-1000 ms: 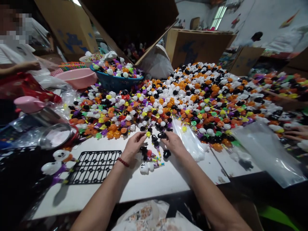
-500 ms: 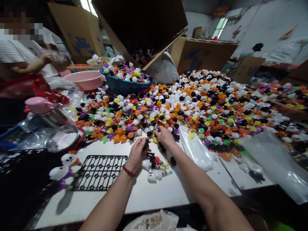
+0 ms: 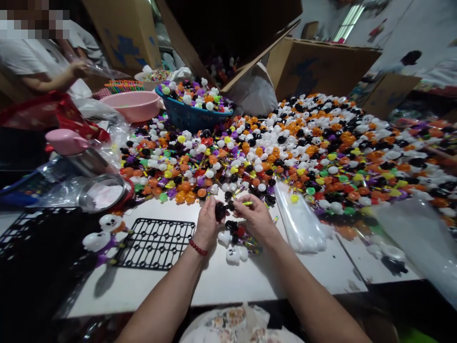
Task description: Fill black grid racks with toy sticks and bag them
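My left hand [image 3: 207, 221], a red bead bracelet at its wrist, pinches a small black plastic figure [image 3: 220, 210]. My right hand [image 3: 257, 216] is closed on a black toy piece with a yellow-green stick [image 3: 247, 203]. The two pieces face each other, very close together; whether they touch I cannot tell. Just below my hands, several toy sticks with white ghost heads [image 3: 233, 254] lie on the white table [image 3: 228, 288]. A black plastic grid [image 3: 157, 244] lies left of my left hand. White ghost figures [image 3: 96, 241] stick out sideways at its left.
A wide heap of colourful toy pieces [image 3: 307, 138] covers the back of the table. Behind it stand a blue basin [image 3: 194, 119], a pink basin [image 3: 135, 107] and a tipped cardboard box [image 3: 185, 43]. Clear plastic bags [image 3: 303, 224] lie at right. A co-worker [image 3: 35, 62] stands at far left.
My right hand has drawn back from the edge of the heap with a black piece on a stick. Both hands now hold pieces close together. The view has shifted slightly.
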`<state>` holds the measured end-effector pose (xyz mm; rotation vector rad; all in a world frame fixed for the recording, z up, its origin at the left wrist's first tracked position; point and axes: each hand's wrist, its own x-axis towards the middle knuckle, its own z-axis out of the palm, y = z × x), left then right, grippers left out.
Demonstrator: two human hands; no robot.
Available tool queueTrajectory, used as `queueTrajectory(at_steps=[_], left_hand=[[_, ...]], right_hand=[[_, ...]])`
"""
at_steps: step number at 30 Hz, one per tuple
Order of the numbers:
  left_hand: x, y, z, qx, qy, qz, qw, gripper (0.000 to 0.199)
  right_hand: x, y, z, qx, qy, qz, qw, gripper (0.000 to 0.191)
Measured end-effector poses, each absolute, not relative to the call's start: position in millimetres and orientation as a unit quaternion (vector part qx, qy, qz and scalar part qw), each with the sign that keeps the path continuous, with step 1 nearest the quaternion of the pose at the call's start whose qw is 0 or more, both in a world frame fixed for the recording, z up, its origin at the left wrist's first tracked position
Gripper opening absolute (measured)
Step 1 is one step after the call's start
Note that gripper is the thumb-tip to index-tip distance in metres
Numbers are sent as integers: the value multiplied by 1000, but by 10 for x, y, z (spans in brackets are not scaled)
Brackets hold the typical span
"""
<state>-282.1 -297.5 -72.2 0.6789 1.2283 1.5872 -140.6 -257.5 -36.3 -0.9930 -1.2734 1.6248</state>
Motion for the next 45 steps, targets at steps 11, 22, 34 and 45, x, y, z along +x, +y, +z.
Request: queueTrajectory(at_steps=[11,22,34,45], left_hand=[[-2754,-3017,-650,286,536,634,478,49],[-2803,-3054,-739,395,636,585,311,51],[-2966,-2985,-831,412,718,513,228,42],[-2987,-2951,-963,530,728,415,128,34]], right_hand=[[-1360,-2624,-429,-418,-517,639,387,39],[-1379,-2753,-355,-442,-640,542,318,23],[-1384,-2399,-444,-448,-772,359,272,39],[-1463,-1962,-641,-519,-815,205,157,18]])
